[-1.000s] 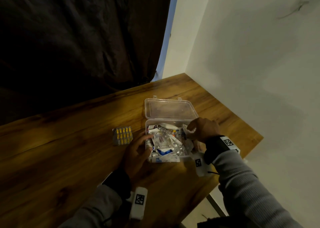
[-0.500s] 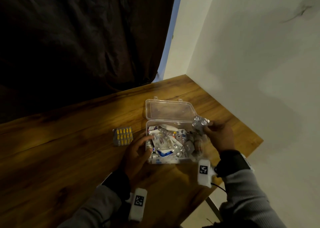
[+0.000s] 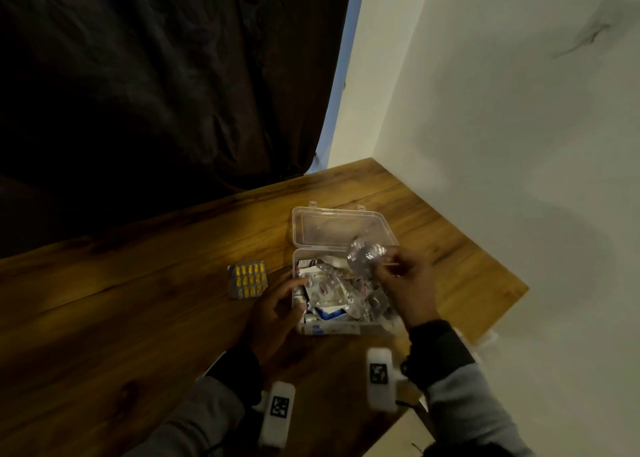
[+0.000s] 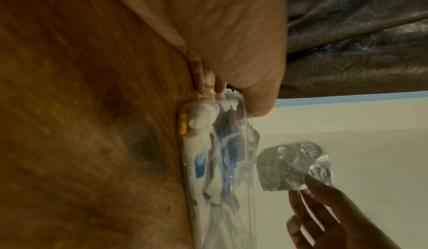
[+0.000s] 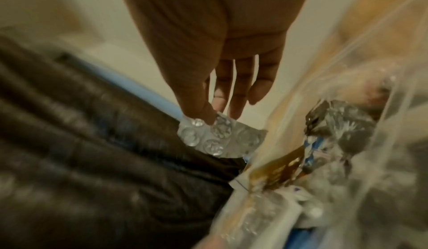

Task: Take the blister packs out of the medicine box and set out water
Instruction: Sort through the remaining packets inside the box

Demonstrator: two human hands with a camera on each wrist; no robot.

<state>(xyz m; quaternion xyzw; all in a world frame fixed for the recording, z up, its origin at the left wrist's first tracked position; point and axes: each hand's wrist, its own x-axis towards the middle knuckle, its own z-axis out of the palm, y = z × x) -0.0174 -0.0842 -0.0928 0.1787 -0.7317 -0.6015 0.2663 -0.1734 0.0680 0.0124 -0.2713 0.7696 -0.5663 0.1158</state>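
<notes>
A clear plastic medicine box (image 3: 300, 330) stands on the wooden table with its lid (image 3: 341, 228) folded back, full of blister packs and small cartons. My right hand (image 3: 401, 283) pinches a silver blister pack (image 3: 363, 254) between thumb and fingers and holds it above the box's far right part; the same silver blister pack (image 5: 214, 137) (image 4: 294, 166) shows in both wrist views. My left hand (image 3: 277, 312) grips the box's left wall, thumb over the rim. A yellow-pill blister pack (image 3: 247, 280) lies on the table left of the box. No water is in view.
The table (image 3: 138, 318) ends at a white wall (image 3: 519, 144) on the right and a dark curtain (image 3: 156, 75) behind. The near right table edge (image 3: 398, 418) runs close to my right forearm. Wood to the left of the yellow pack is bare.
My right hand has come out of the box with the silver blister pack and lifted it over the box, drifting left. The left hand has stayed on the box.
</notes>
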